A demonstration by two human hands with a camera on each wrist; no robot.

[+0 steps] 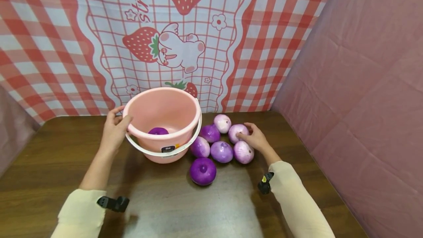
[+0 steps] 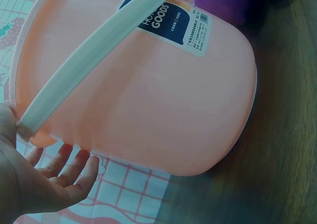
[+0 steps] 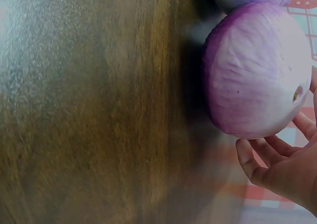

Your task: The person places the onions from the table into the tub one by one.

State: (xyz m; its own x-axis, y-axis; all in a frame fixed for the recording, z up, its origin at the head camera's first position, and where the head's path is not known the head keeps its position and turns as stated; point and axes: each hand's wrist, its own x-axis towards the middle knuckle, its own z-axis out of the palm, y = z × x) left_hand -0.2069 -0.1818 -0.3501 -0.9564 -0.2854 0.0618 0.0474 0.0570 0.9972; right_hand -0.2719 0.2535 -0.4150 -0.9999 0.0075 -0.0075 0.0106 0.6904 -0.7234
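Note:
A pink bucket (image 1: 165, 105) stands upright with a purple onion (image 1: 158, 131) inside. My left hand (image 1: 115, 129) grips its left rim, thumb over the edge; the left wrist view shows the hand (image 2: 54, 179) beside the white handle (image 2: 94, 50). To the bucket's right lie several purple and pale onions. My right hand (image 1: 257, 139) has thumb and fingers round a pale purple onion (image 1: 234, 131) at the right of the group. Another pale onion (image 1: 243, 152) lies just in front of it. In the right wrist view, a large onion (image 3: 252, 75) partly hides the right hand (image 3: 292, 169).
A dark purple onion (image 1: 203, 171) sits nearest on the brown table (image 1: 185, 208). A strawberry-patterned cloth (image 1: 277, 47) hangs behind the table, and a pink cloth (image 1: 363, 83) hangs along the right side. The white handle hangs down over the bucket's front.

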